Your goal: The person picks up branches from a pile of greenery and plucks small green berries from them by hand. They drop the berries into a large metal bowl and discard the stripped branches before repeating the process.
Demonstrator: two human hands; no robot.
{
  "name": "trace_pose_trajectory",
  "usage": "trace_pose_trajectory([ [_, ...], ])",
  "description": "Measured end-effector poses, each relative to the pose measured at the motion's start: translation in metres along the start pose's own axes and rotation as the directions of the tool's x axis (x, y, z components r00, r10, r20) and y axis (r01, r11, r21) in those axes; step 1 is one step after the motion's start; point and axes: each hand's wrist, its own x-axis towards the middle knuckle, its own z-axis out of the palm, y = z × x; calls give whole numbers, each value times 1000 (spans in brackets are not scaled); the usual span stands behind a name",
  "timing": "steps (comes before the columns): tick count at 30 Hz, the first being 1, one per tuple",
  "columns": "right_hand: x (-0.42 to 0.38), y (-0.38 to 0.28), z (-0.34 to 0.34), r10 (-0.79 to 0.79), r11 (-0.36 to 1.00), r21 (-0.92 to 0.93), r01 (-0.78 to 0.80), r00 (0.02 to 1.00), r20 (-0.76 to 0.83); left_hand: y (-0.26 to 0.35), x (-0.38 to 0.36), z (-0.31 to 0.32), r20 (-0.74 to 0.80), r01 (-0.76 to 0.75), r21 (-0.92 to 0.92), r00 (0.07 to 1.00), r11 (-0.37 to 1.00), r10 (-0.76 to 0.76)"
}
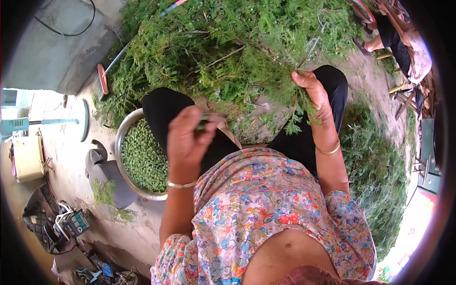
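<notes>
My right hand (316, 92) is closed around a leafy green branch (280, 85), its thumb pointing left, above my right knee. Near my left knee, my left hand (187, 137) is smeared by motion. Its fingers are curled around something small and greenish that I cannot make out. A metal bowl (119, 154) of small green berries (142, 154) stands to the left, partly hidden behind my left knee and hand. Beyond my knees lies a large heap of cut green branches (204, 52).
A broom with a red head (102, 78) lies by the heap's left edge. A grey stool-like object (111, 178) with a sprig on it is beside the bowl. More greenery (375, 166) spreads at the right. Another person (403, 47) sits at the upper right.
</notes>
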Motion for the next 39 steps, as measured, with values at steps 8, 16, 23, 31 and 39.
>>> trace_pose_trajectory([
  [8, -11, 7, -20, -18, 993, 116, 2, 990, 142, 67, -51, -155, -356, -138, 786, 696, 603, 624],
  [16, -23, -3, -15, -103, 993, 100, 70, 918, 382, 64, -29, -104, -27, 169, 982, 554, -81, 832],
  [23, -35, -8, -3, -146, 960, 278, 8, 865, 479, 3, 86, 3, 355, -401, 915, 851, 42, 387],
  [31, -41, -23, -9, 32, 988, -144, 50, 855, 518, -121, 207, 7, 778, -535, 493, 624, -686, 72],
  [39, -31, -17, -8, 179, 984, -35, -176, 958, 226, -107, 179, 29, 464, -535, 536, 833, -653, -302],
])
